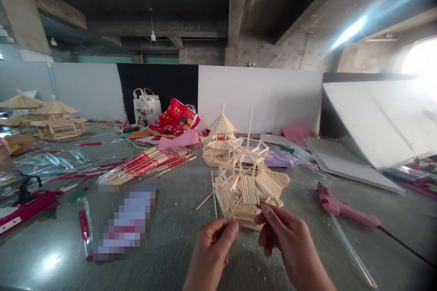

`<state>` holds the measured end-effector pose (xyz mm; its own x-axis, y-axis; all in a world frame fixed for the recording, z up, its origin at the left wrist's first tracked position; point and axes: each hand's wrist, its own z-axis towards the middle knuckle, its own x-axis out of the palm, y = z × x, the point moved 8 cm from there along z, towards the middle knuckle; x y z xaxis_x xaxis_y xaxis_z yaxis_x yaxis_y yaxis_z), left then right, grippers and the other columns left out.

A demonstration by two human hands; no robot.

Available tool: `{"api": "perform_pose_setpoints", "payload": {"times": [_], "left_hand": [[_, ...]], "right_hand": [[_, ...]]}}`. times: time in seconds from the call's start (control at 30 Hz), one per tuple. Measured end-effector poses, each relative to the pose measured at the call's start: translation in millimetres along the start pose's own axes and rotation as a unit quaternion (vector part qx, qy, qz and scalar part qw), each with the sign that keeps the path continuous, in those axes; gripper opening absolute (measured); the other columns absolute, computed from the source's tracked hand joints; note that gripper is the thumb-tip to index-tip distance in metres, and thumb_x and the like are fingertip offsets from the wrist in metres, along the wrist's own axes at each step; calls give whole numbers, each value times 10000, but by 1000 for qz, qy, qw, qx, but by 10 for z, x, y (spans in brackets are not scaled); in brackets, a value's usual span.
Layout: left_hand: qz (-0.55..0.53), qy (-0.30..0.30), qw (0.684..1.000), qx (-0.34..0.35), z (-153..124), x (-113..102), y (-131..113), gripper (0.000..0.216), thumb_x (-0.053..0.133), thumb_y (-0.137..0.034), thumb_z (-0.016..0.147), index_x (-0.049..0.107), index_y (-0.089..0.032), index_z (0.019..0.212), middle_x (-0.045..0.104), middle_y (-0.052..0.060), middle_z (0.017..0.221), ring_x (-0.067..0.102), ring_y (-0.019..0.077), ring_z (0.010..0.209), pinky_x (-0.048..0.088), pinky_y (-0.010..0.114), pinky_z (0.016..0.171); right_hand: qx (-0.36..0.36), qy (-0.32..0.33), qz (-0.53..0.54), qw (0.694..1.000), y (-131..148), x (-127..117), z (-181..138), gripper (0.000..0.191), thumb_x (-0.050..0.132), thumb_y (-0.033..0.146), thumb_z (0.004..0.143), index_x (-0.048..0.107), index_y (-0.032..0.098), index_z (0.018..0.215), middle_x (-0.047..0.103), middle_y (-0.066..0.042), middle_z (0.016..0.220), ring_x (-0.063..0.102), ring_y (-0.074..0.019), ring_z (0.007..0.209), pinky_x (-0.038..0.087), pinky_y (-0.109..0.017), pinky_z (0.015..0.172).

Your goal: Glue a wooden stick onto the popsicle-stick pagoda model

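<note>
Two hands [246, 241] before two stick pavilions [249, 182]

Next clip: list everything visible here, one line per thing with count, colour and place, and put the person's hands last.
Unfinished pale wooden stick pavilion model: one, centre table, at the fingertips.
Finished pale stick pavilion with pointed roof: one, behind it.
Larger tan stick pavilions: a group, far left; count unclear.
Bundle of sticks in red-and-white wrappers: one, left of centre.
Loose pale sticks: a few, left of the unfinished model.
Pink glue gun: one, right, with black cord.
Magenta tool with black handle: one, left edge.
Red plastic bag: one, at back wall.
White tote bag: one, beside it.
White boards: several, right.
Grey table: one.
Left hand: pinching, bottom centre.
Right hand: fingertips on the model's base.
</note>
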<state>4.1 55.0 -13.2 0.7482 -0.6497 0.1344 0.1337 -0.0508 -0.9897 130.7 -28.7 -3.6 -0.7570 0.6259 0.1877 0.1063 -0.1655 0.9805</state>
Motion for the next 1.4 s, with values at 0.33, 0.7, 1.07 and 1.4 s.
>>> {"api": "perform_pose_setpoints", "payload": {"times": [0.33, 0.7, 1.07, 1.4], "left_hand": [[-2, -3, 1000, -15, 0, 2, 22, 382, 610, -503, 691, 670, -133, 763, 310, -99, 407, 237, 37, 334, 167, 166, 315], [2, 3, 1000, -15, -2, -9, 26, 414, 609, -518, 681, 676, -124, 788, 318, -95, 410, 244, 37, 338, 170, 163, 318], [-4, -8, 1000, -9, -10, -13, 9, 396, 626, -510, 666, 679, -129, 760, 344, -91, 424, 248, 32, 332, 173, 162, 313], [-1, -5, 1000, -28, -20, -12, 38, 425, 617, -522, 668, 673, -119, 792, 335, -90, 435, 256, 34, 346, 162, 165, 321]], "right_hand": [[-13, 7, 17, 1000, 28, 95, 20, 411, 599, 510, 745, 563, 101, 728, 549, -32, 658, 466, -95, 398, 400, -209, 319], [15, 12, 43, 999, -17, 71, 10, 369, 584, 473, 777, 538, 109, 817, 547, -37, 752, 489, -99, 451, 426, -218, 350], [11, 14, 47, 999, -10, 101, 32, 352, 597, 462, 769, 545, 114, 747, 535, -22, 708, 478, -92, 440, 424, -213, 348], [13, 20, 54, 998, -19, 124, 39, 320, 573, 435, 798, 536, 117, 794, 532, -16, 718, 484, -93, 459, 431, -209, 360]]}}
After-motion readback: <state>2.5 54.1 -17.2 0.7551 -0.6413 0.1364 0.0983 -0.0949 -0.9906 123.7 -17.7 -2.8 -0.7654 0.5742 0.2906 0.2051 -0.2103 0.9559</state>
